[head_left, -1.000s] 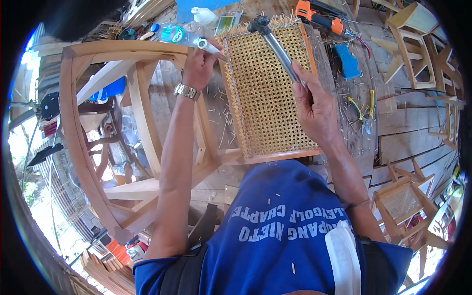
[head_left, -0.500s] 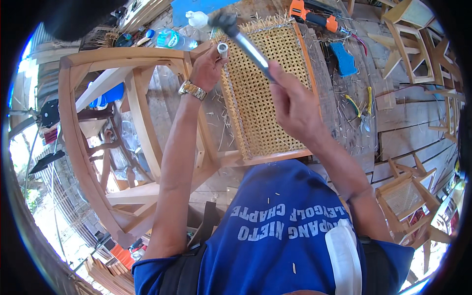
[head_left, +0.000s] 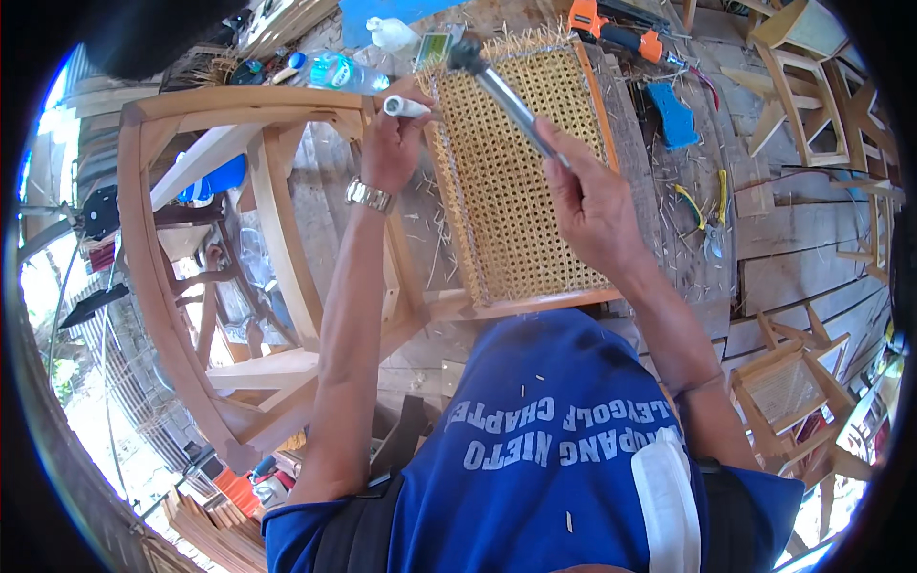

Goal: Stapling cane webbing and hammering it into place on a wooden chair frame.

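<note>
My left hand (head_left: 390,158), with a watch at its wrist, grips a pale cylindrical tool handle (head_left: 406,108); its working end is hidden. The handle's round end points left, beside the upper left edge of a woven cane seat panel (head_left: 525,181). My right hand (head_left: 600,205) is closed around a hammer (head_left: 516,110). The hammer's dark head hangs over the panel's far part, apart from the pale handle. Loose cane ends fray along the panel's far edge. The panel belongs to a wooden chair frame (head_left: 160,306) lying at the left.
Beyond the chair frame are a water bottle (head_left: 349,74) and a white bottle (head_left: 390,34). An orange and black power tool (head_left: 616,36), a blue pad (head_left: 671,115) and yellow-handled pliers (head_left: 712,222) lie right of the panel. Small wooden chairs (head_left: 788,392) stand farther right.
The pale handle has swung so its end now points left, and my left hand has turned and moved slightly left. My right hand and hammer have shifted a little right and nearer.
</note>
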Tool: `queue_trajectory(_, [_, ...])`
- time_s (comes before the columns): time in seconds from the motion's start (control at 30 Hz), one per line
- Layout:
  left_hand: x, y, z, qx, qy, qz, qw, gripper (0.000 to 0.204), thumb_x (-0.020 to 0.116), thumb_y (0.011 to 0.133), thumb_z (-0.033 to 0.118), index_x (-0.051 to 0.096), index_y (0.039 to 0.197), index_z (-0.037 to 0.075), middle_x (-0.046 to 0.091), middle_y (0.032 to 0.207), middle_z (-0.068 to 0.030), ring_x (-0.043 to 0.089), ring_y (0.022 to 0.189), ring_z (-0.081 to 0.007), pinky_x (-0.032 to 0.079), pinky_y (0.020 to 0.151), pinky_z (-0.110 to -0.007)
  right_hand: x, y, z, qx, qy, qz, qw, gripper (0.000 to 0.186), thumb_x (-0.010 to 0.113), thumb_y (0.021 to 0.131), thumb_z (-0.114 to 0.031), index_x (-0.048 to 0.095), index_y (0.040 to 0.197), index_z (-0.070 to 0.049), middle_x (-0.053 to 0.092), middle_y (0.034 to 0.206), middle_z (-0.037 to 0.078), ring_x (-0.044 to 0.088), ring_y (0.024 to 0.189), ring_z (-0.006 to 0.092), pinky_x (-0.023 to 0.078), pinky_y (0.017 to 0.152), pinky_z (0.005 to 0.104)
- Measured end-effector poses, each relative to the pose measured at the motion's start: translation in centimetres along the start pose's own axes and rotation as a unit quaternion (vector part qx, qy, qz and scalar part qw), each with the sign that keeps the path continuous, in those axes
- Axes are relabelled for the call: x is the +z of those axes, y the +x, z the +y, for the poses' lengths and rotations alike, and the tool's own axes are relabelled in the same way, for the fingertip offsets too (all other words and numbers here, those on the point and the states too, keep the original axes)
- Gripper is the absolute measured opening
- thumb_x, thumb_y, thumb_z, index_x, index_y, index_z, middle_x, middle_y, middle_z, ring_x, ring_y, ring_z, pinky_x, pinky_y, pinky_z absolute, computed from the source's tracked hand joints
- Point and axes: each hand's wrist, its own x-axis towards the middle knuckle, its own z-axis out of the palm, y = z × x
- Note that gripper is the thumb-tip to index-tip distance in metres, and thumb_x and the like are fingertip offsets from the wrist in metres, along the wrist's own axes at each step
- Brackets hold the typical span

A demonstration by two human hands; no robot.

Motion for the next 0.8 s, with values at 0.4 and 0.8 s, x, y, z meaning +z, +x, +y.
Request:
queue_trajectory(0.4, [0.7,0.3,-0.3,0.004,0.036,-0.042,0.998,0.016,0.068,0.090,0.003,0.061,0.104,0.008,0.069,0.090,-0.0094,0.070,0.082,-0.0216,0.054,0.075,-0.034,0.1,-0.8,0.4,-0.045,0.008,0.041,0.998,0.041,0.058,0.101,-0.006,0.056,0.141,-0.011,0.070,0.104,0.003,0.044,0.066,0.0038,0.042,0.058,0.0220])
queue_trajectory(0.8, [0.8,0.8,-0.7,0.023,0.054,-0.064,0.996,0.019,0.068,0.093,0.008,0.064,0.111,0.006,0.074,0.090,-0.0085,0.073,0.087,-0.0191,0.056,0.075,-0.034,1.6,-0.2,1.1,-0.082,-0.159,-0.025,0.984,0.040,0.060,0.099,-0.006,0.056,0.140,-0.008,0.069,0.094,0.015,0.059,0.066,0.0136,0.049,0.058,0.0306])
